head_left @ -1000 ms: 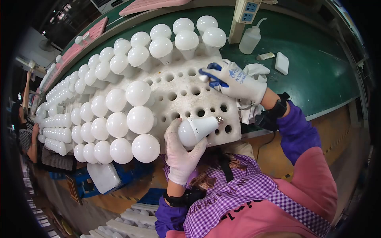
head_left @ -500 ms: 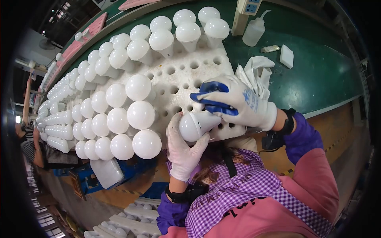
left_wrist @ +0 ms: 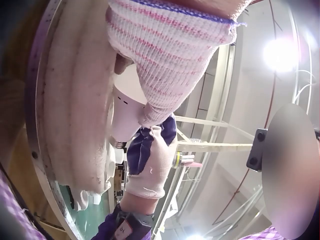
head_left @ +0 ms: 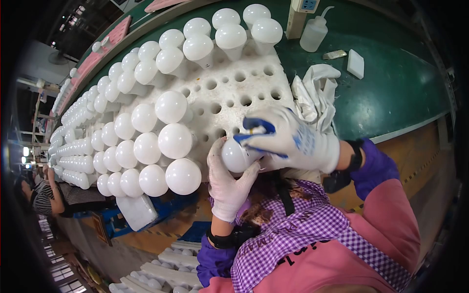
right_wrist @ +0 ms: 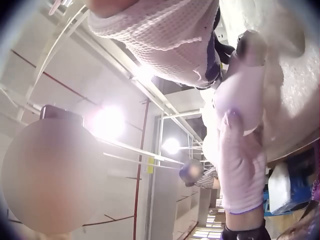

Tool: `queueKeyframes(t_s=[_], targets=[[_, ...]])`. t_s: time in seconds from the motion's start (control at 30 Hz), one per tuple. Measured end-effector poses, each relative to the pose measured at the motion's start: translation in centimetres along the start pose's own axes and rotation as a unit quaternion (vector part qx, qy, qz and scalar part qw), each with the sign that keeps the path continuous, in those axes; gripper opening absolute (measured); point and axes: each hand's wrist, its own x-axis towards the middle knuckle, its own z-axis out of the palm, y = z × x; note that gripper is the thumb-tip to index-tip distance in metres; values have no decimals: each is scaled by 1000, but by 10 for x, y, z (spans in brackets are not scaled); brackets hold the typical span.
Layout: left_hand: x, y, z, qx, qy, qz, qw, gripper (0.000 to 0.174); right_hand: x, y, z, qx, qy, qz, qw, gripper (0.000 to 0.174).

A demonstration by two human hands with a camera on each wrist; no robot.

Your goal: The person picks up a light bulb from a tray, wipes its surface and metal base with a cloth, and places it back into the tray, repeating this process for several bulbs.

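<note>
An LED bulb lies tilted in my gloved left hand, which grips its white dome between thumb and fingers. The left wrist view shows the bulb's tapered housing beside the foam edge, with the screw base pointing away from that hand. My right hand, in a white glove with blue coated fingers, is bent over the housing and hides much of it. Between those fingers it pinches a small whitish piece; I cannot tell what it is. The right wrist view shows the left hand around the bulb.
A white foam tray with holes holds rows of bulbs, domes up. On the green bench are a crumpled white cloth, a squeeze bottle and a white block. Another person is at the far left.
My right hand has come down and left from over the foam tray to the bulb, its fingers now over the housing. The left hand keeps its grip on the bulb.
</note>
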Motion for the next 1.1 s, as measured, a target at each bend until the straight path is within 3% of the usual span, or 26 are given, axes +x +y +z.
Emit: queueKeyframes(t_s=[0.1,0.17,0.23,0.3,0.43,0.47,0.5,0.57,0.63,0.7,0.73,0.77,0.8,0.83,0.9,0.97,1.03,1.1], targets=[[0,-3,0,-8,-5,-2,1000,78,-8,-17,1,-53,-11,12,998,37],[0,-2,-1,-5,-18,3,1000,78,1,0,4,-15,19,15,1000,42],[0,1,-3,14,-20,3,1000,78,9,11,1,62,-56,63,995,48],[0,1,-2,-19,-4,-5,1000,77,3,-1,6,-25,19,14,999,39],[4,-3,-3,-27,1,-5,1000,76,-12,-30,12,-173,77,-36,981,32],[5,-2,-3,-18,-4,-6,1000,76,-9,-24,10,-192,77,-71,976,32],[5,-1,-3,-9,-11,-7,1000,75,-9,-15,9,-128,32,-37,991,38],[3,0,-3,6,-19,-11,1000,76,7,12,5,-74,31,-26,996,40],[1,-4,-6,-15,-20,55,998,77,16,44,16,-74,66,-13,995,39],[-1,-10,-9,-46,-34,70,996,83,32,56,5,-39,10,72,997,33],[-2,-13,-8,-141,-25,67,987,85,35,66,6,-35,11,70,997,33],[-2,-14,-7,-236,-16,66,969,87,34,77,7,-87,2,87,992,33],[-2,-13,-6,-234,-15,70,970,87,34,82,6,-140,-7,101,985,33],[-2,-11,-5,-257,-14,63,964,88,30,83,4,-140,-5,98,985,33],[-2,-8,-6,-280,-13,57,958,89,22,79,-3,-252,69,-4,965,32],[0,-5,-4,-323,-14,39,945,89,17,44,-25,-242,85,26,966,33],[1,-7,-2,-324,-10,33,945,90,8,17,-40,-107,115,100,983,34],[3,-6,1,-324,-11,30,946,91,1,5,-42,132,46,174,975,47]])
